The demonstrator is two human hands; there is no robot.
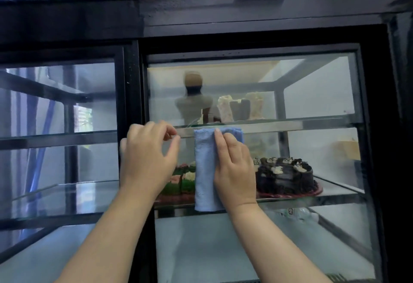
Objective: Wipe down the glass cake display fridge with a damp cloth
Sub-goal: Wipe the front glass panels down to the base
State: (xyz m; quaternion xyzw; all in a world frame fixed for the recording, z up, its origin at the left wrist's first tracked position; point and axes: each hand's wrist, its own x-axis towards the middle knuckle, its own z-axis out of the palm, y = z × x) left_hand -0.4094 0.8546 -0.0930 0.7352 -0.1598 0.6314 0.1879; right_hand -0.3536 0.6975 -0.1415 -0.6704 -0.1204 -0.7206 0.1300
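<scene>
A black-framed glass cake display fridge [245, 43] fills the view. Its right glass door [312, 95] faces me. A folded light blue cloth [204, 171] lies flat against that glass at mid height. My right hand [234, 168] presses the cloth to the pane with flat fingers, covering the cloth's right side. My left hand [148, 159] hovers just left of the cloth near the door's left frame, fingers loosely curled with thumb and fingertips close together, holding nothing.
Behind the glass, a dark chocolate cake [285, 175] sits on the middle shelf at the right and a green and pink cake [183, 180] at the left. Pale cake slices [241, 106] stand on the upper shelf. The left glass section [60, 115] shows bare shelves.
</scene>
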